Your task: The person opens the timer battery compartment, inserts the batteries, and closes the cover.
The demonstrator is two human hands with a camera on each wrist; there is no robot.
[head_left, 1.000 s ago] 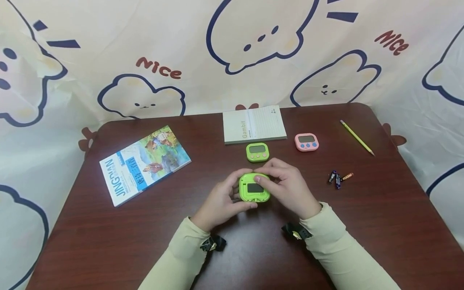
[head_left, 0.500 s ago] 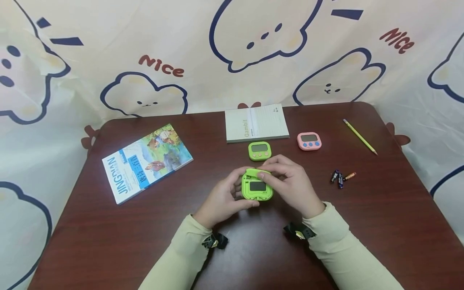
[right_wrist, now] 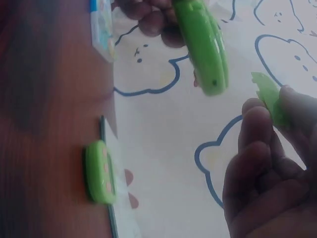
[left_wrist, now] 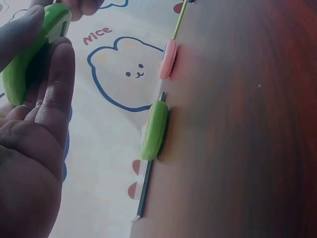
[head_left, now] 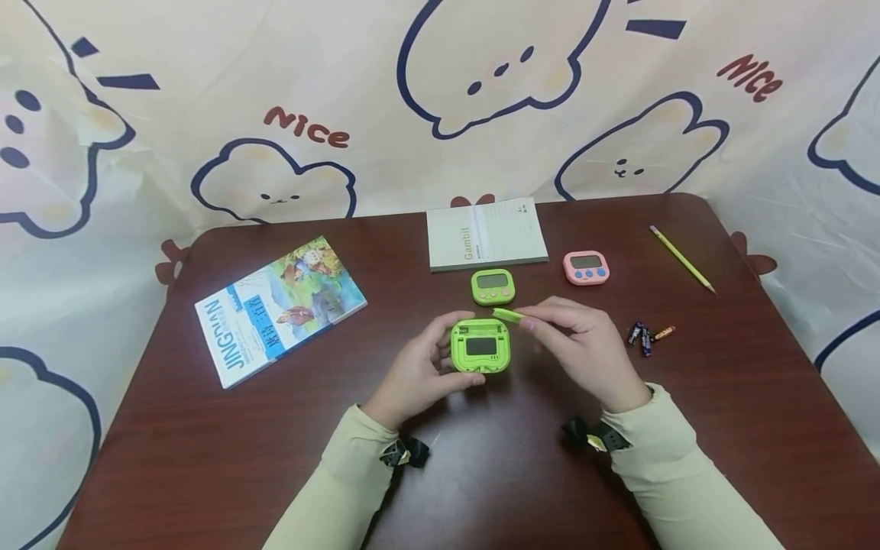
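Observation:
My left hand [head_left: 419, 374] grips a green digital timer [head_left: 481, 347] by its left side, thumb along the lower edge and fingers behind. The timer's back faces up, showing a dark rectangle and an uncovered battery slot along the top. Just right of it, my right hand [head_left: 587, 347] pinches a small green battery cover [head_left: 507, 315] between thumb and fingers, apart from the timer. In the right wrist view the cover [right_wrist: 269, 96] shows small tabs along its edge. Whether the slot holds a battery is too small to tell.
Beyond the hands lie a second green timer [head_left: 493, 287], a pink timer [head_left: 587, 268] and a notebook [head_left: 488, 237]. Several small batteries [head_left: 645, 340] sit at right, below a pencil [head_left: 682, 260]. A colourful book [head_left: 282, 313] occupies the left of the brown table [head_left: 206, 458].
The battery cover, earlier tilted up on the timer's top edge, has come off and moved right in my right hand. My left hand keeps its grip on the timer.

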